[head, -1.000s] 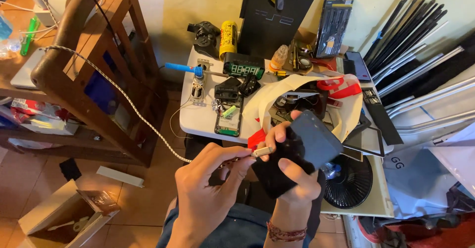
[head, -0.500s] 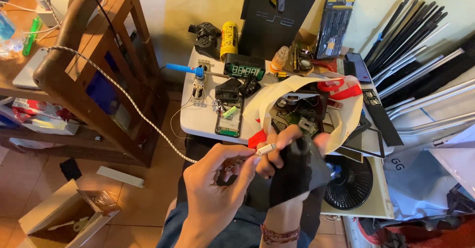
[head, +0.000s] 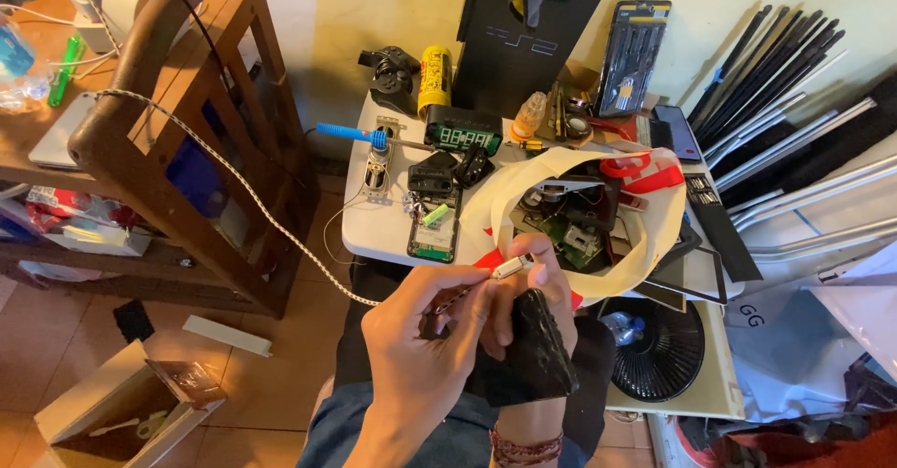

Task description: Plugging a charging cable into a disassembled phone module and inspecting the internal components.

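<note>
Head view: left hand [head: 420,356] pinches the silver plug [head: 513,265] of a braided cable [head: 234,178] between thumb and forefinger. Right hand [head: 537,290] grips a black rectangular device [head: 523,361], fingers curled over its top edge, plug tip touching that edge. Both hands sit just below the white tabletop [head: 374,234]. Blue-handled soldering iron [head: 353,134] lies on the tabletop, well apart from the hands.
</note>
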